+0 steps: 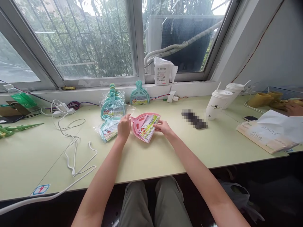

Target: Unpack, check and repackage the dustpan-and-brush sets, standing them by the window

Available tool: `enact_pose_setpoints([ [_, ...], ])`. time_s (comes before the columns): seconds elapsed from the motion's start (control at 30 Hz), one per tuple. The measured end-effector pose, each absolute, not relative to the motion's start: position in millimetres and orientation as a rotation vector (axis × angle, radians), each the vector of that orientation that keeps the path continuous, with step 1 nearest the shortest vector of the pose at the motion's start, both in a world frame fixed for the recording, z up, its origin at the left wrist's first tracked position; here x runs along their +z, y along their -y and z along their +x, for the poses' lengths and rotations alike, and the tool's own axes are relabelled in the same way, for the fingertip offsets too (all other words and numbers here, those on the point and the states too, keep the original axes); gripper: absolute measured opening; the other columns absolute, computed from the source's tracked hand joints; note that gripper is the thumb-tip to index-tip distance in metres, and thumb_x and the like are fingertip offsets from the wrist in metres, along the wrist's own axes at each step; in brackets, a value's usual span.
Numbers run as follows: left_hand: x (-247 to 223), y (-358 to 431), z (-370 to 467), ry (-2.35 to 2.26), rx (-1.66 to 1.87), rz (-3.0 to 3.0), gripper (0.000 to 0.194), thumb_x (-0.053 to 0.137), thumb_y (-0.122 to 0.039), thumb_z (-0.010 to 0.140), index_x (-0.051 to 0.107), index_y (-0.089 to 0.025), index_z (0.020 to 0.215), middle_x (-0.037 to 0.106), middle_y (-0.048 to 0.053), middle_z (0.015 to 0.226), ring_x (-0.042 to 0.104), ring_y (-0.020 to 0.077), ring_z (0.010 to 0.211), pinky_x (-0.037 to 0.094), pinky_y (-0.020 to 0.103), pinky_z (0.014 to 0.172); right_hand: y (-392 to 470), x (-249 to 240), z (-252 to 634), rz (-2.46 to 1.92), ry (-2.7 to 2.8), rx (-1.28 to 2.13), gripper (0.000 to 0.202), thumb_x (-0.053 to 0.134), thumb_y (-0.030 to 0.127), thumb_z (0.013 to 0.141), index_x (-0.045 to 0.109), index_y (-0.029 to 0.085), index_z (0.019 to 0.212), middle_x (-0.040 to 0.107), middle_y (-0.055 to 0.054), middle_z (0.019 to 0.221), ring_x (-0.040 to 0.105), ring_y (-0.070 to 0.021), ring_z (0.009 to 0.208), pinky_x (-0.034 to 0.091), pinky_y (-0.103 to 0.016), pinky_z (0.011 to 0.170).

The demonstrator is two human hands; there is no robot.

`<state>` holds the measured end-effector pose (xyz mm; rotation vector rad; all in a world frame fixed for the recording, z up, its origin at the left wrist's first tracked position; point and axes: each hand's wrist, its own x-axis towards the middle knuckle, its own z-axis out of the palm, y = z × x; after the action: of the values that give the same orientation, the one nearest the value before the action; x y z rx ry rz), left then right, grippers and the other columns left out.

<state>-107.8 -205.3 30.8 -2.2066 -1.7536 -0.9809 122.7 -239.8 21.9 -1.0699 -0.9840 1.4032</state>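
A pink dustpan (136, 127) with a white-bristled brush and a printed label lies tilted between my hands, just above or on the table. My right hand (163, 127) grips its wide right edge, thumb over the label. My left hand (124, 126) is closed at its handle end; whether clear wrapping is also pinched there, I cannot tell. Close by my left hand lies a teal dustpan set (107, 127) in clear plastic, partly hidden by that hand. Behind it stands a row of wrapped teal dustpans (112, 105). Another teal dustpan (139, 94) leans against the sill wall.
White cables (71, 145) trail over the left side of the table (151, 167). Two white lidded cups (216, 105) with straws, a blurred dark object (194, 119) and a tissue pack (262, 134) are on the right. Another person's hand (294, 108) shows at the far right.
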Motion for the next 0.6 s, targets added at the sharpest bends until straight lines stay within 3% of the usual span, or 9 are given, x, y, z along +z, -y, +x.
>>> enact_pose_setpoints([
  [0.27, 37, 216, -89, 1.397, -0.990, -2.480, 0.037, 0.036, -0.021, 0.094, 0.052, -0.017, 0.127, 0.058, 0.011, 0.122, 0.054, 0.0227, 0.113, 0.043, 0.036, 0.097, 241, 21, 111, -0.974, 1.008, 1.368, 0.026, 0.076, 0.017, 0.069, 0.066, 0.012, 0.093, 0.071, -0.010, 0.093, 0.070, -0.0195, 0.078, 0.060, -0.036, 0.078],
  [0.33, 42, 223, -83, 1.368, -1.078, -2.449, 0.038, 0.039, -0.027, 0.095, 0.048, -0.019, 0.131, 0.053, 0.011, 0.131, 0.046, 0.0235, 0.125, 0.035, 0.041, 0.107, 240, 20, 112, -0.936, 0.976, 1.346, 0.027, 0.077, 0.018, 0.068, 0.066, 0.012, 0.092, 0.071, -0.010, 0.094, 0.069, -0.0200, 0.082, 0.059, -0.037, 0.080],
  [0.43, 47, 226, -81, 1.612, -1.398, -2.069, 0.051, 0.041, -0.039, 0.094, 0.035, -0.019, 0.141, 0.033, 0.014, 0.148, 0.024, 0.0259, 0.141, 0.020, 0.048, 0.115, 239, 19, 114, -0.867, 0.893, 1.316, 0.027, 0.078, 0.020, 0.067, 0.065, 0.013, 0.090, 0.071, -0.009, 0.097, 0.069, -0.0197, 0.086, 0.058, -0.037, 0.085],
  [0.5, 47, 222, -84, 1.839, -1.708, -1.809, 0.066, 0.044, -0.047, 0.092, 0.020, -0.018, 0.146, 0.020, 0.017, 0.154, 0.017, 0.0256, 0.144, 0.023, 0.046, 0.114, 239, 20, 116, -0.829, 0.845, 1.320, 0.025, 0.078, 0.021, 0.067, 0.066, 0.014, 0.088, 0.070, -0.008, 0.099, 0.068, -0.0192, 0.088, 0.057, -0.036, 0.087],
  [0.6, 44, 209, -89, 2.027, -2.149, -2.012, 0.073, 0.037, -0.054, 0.093, 0.008, -0.016, 0.149, 0.020, 0.020, 0.153, 0.032, 0.0263, 0.138, 0.040, 0.044, 0.104, 240, 22, 116, -0.794, 0.824, 1.352, 0.023, 0.077, 0.020, 0.068, 0.067, 0.013, 0.087, 0.070, -0.008, 0.101, 0.068, -0.0193, 0.090, 0.056, -0.035, 0.089],
])
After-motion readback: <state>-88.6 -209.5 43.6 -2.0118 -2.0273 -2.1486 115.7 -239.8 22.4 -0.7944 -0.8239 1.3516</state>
